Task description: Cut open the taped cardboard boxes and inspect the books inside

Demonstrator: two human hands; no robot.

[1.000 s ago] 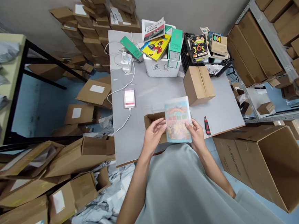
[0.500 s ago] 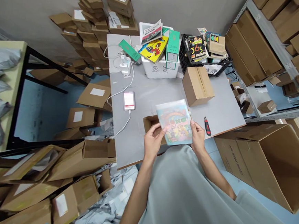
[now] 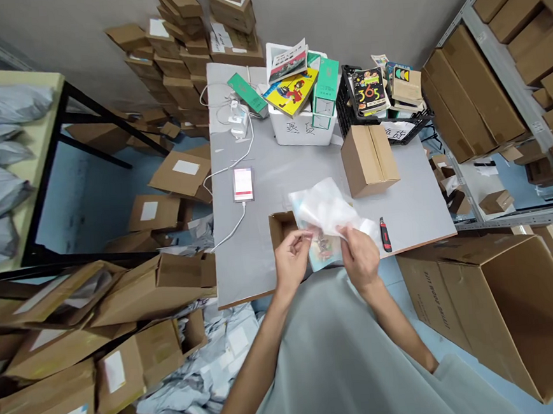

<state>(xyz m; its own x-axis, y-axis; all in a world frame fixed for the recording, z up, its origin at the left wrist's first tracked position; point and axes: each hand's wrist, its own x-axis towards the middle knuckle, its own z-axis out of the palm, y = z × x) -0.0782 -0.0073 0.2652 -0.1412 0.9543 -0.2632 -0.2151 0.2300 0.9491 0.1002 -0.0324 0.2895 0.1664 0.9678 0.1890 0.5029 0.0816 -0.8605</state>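
Note:
A thin, colourful picture book [image 3: 324,252] is in front of me over the near edge of the table. Its upper part is covered by crumpled, whitish translucent plastic wrap [image 3: 324,202]. At the book's left edge, my left hand [image 3: 293,261] is closed in a pinch on it. My right hand [image 3: 361,256] grips a fold of the wrap, which bunches up over the cover. Behind the left hand lies an open cardboard box [image 3: 279,224], partly hidden by the book. A red and black box cutter [image 3: 385,235] rests on the table to the right.
A closed carton [image 3: 369,160], a white bin [image 3: 302,131] of books and a black crate [image 3: 345,109] of books stand further back. A phone [image 3: 243,184] with a cable lies at left. A large open carton [image 3: 455,282] is at the right; boxes pile up left.
The wrap, flat over the book before, is now peeled and crumpled across its top. My right hand has shifted from the book's right edge inward, holding the wrap.

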